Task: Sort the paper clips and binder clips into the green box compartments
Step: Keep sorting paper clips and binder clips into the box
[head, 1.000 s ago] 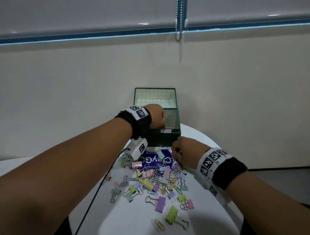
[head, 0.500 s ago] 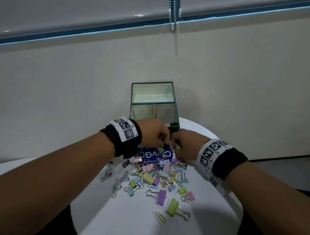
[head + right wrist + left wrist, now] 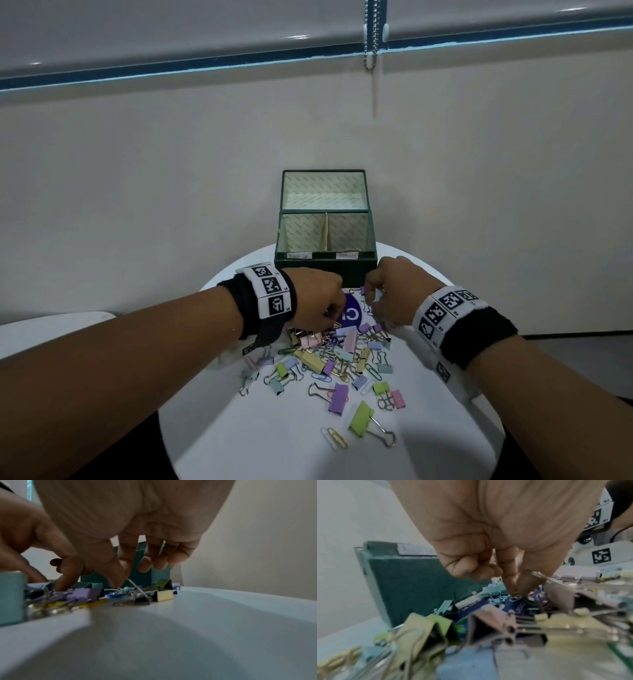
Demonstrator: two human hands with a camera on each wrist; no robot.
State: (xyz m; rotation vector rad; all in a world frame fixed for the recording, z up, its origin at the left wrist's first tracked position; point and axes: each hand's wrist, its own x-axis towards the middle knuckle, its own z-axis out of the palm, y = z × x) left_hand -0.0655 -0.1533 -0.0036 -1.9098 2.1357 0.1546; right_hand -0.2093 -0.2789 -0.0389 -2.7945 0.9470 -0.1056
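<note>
The green box stands open at the table's far edge, with two labelled compartments side by side. In front of it lies a pile of pastel binder clips and paper clips. My left hand reaches down into the pile's far left edge; in the left wrist view its thumb and forefinger pinch a small paper clip. My right hand is at the pile's far right edge. It pinches a small purple binder clip whose wire handle sticks up by the fingers.
The round white table ends close behind the box, by a pale wall. A blue printed card lies under the pile between my hands. Loose clips lie scattered toward the near edge. The bead cord of a window blind hangs above.
My left hand has come back from over the box and dropped to the pile. My right hand stayed at the pile's far edge and now pinches a clip.
</note>
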